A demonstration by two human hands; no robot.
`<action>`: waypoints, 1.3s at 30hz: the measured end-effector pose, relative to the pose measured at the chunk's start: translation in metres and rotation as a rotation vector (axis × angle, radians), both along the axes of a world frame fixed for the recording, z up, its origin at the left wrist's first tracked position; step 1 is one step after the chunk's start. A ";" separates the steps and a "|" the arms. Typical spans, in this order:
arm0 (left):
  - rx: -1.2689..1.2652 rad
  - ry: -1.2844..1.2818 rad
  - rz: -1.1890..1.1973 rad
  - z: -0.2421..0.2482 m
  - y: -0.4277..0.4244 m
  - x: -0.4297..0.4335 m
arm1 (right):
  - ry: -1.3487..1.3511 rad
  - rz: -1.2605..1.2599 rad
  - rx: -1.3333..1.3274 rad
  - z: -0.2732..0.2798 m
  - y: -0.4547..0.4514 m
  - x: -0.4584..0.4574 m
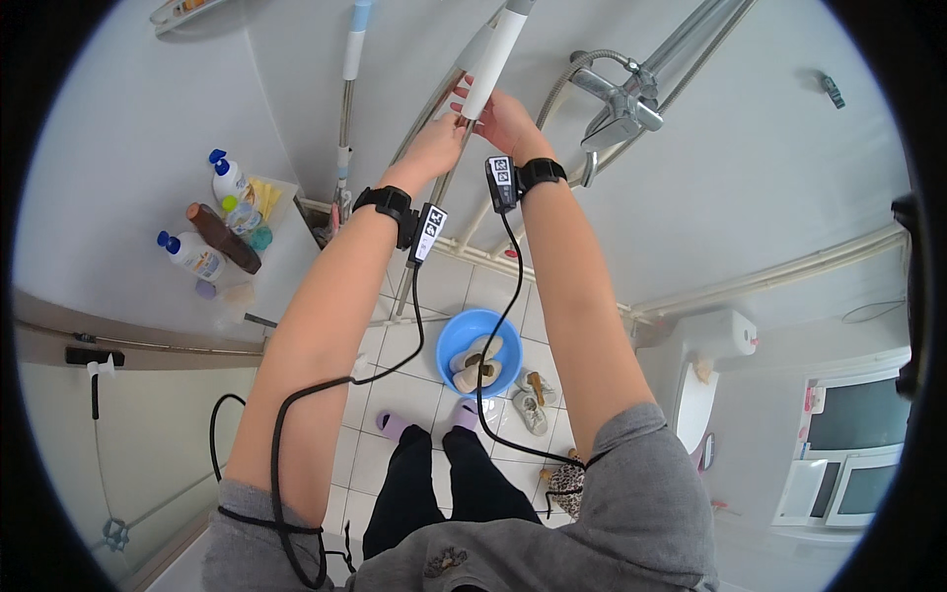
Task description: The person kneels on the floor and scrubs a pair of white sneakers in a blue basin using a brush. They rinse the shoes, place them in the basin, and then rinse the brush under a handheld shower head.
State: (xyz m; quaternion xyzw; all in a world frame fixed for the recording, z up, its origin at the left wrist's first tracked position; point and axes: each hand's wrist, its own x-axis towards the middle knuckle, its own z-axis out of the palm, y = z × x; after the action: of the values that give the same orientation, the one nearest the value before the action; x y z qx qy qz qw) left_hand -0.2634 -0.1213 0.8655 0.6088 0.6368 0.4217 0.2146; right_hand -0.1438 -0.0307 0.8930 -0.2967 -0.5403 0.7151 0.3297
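In front of me a metal pole (444, 185) with a white sleeve (496, 59) slants up towards the wall. My left hand (435, 148) is closed on the metal just under the sleeve. Reaching from the right, my right hand (507, 126) has its fingers spread behind the sleeve's lower end; whether they grip it is hidden. A second metal pole (422, 122) with a grey-white handle passes behind my hands. Further left, another pole (346, 111) with a blue and white handle leans in the corner.
A chrome shower mixer (618, 111) with a hose is on the wall at right. Pump bottles (196, 255) crowd a ledge at left. On the tiles stand a blue basin (444, 355) holding shoes (477, 377), and wet shoes (529, 411) with a brush (536, 386). Black cables (422, 325) hang from my wrists.
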 end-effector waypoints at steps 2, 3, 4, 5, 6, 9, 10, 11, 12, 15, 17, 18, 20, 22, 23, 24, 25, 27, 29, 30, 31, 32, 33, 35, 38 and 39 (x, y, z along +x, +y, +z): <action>-0.033 0.078 0.073 -0.010 0.016 0.003 | 0.074 -0.039 -0.002 0.005 -0.005 0.009; -0.027 0.100 0.122 -0.013 0.022 0.009 | 0.050 -0.116 -0.013 0.006 -0.007 0.011; -0.053 0.111 0.168 -0.015 0.027 0.014 | 0.042 -0.185 0.003 0.005 -0.009 0.012; -0.064 0.144 0.191 -0.016 0.031 0.021 | 0.013 -0.274 -0.005 0.003 -0.012 0.011; -0.109 0.167 0.210 -0.017 0.034 0.031 | 0.012 -0.329 0.026 0.001 -0.013 0.010; -0.203 0.147 0.189 -0.012 0.039 0.055 | -0.153 -0.547 0.306 -0.012 -0.017 0.006; -0.228 0.124 0.176 -0.012 0.039 0.060 | -0.138 -0.632 0.401 -0.015 -0.016 0.006; -0.196 0.084 0.203 -0.014 0.037 0.063 | -0.173 -0.663 0.470 -0.019 -0.016 0.005; -0.166 0.046 0.227 -0.018 0.034 0.067 | -0.209 -0.695 0.537 -0.024 -0.016 0.006; 0.042 -0.020 0.316 -0.034 0.033 0.068 | -0.159 -0.725 0.638 -0.036 -0.009 0.009; 0.134 -0.049 0.317 -0.044 0.038 0.058 | -0.125 -0.742 0.655 -0.045 -0.001 0.011; 0.132 -0.065 0.286 -0.047 0.042 0.049 | -0.138 -0.758 0.652 -0.047 0.007 0.013; 0.145 -0.117 0.230 -0.048 0.048 0.030 | -0.224 -0.779 0.559 -0.048 0.028 0.019; 0.077 -0.164 0.091 -0.045 0.046 0.008 | -0.588 -0.585 0.602 -0.048 0.047 0.037; -0.014 -0.185 0.038 -0.043 0.041 0.001 | -0.781 -0.523 0.551 -0.051 0.052 0.041; -0.046 -0.293 -0.061 -0.042 0.034 -0.003 | -0.794 -0.554 0.610 -0.056 0.055 0.045; -0.133 -0.405 -0.145 -0.041 0.025 -0.008 | -0.814 -0.564 0.610 -0.062 0.058 0.047; -0.277 -0.546 -0.262 -0.045 0.004 -0.007 | -0.835 -0.566 0.643 -0.077 0.059 0.051; -0.378 -0.608 -0.330 -0.055 -0.021 -0.008 | -0.837 -0.458 0.590 -0.094 0.058 0.056; -0.427 -0.661 -0.350 -0.065 -0.039 -0.010 | -0.881 -0.420 0.642 -0.101 0.055 0.058; -0.452 -0.726 -0.355 -0.078 -0.061 -0.014 | -0.918 -0.430 0.668 -0.109 0.050 0.059; -0.480 -0.788 -0.355 -0.094 -0.085 -0.018 | -0.871 -0.378 0.560 -0.113 0.044 0.060; -0.503 -0.843 -0.365 -0.110 -0.107 -0.022 | -0.819 -0.437 0.428 -0.115 0.038 0.060; -0.614 -0.882 -0.271 -0.143 -0.148 -0.030 | -0.519 -0.413 0.227 -0.113 0.026 0.060; -0.681 -0.971 -0.117 -0.194 -0.209 -0.040 | -0.343 -0.419 0.288 -0.103 0.012 0.062; -0.702 -1.028 -0.028 -0.211 -0.232 -0.042 | -0.241 -0.435 0.277 -0.106 0.007 0.064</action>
State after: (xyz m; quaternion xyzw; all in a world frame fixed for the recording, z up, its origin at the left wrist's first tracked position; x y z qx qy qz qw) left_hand -0.3051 -0.3531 0.6545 0.2293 0.5447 0.4235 0.6866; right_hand -0.0796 -0.0232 0.7872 -0.4406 -0.5919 0.5064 0.4462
